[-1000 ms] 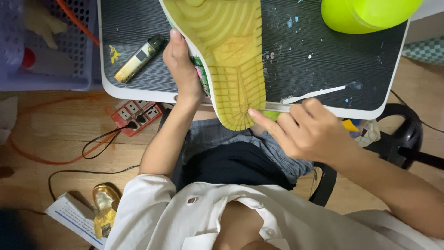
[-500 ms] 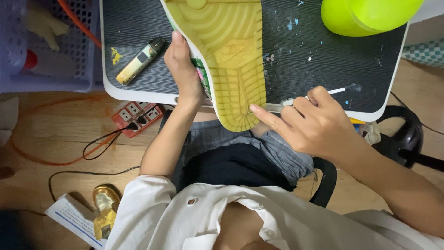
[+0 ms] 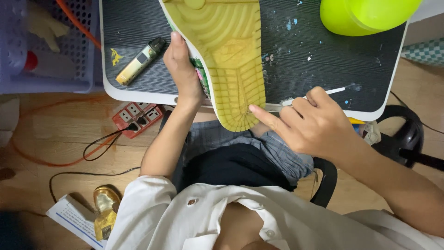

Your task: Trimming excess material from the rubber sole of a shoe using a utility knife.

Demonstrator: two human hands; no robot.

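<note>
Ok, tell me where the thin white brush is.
The thin white brush is in the right hand, lying across the dark tabletop right of the yellow shoe sole.

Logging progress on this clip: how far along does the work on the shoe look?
Done: the yellow sole already looks evenly coloured, as far as shows. In hand: the left hand steadies the shoe sole-up on the dark table, while the right hand holds a thin white brush, forefinger on the sole's edge. Left: cannot tell; the upper is mostly hidden.

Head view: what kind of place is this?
Probably a home hobby corner for painting shoes. The left hand steadies a yellow-soled shoe on a paint-speckled dark desk, the right hand holds a thin brush, and a power strip lies on the wooden floor.
</note>
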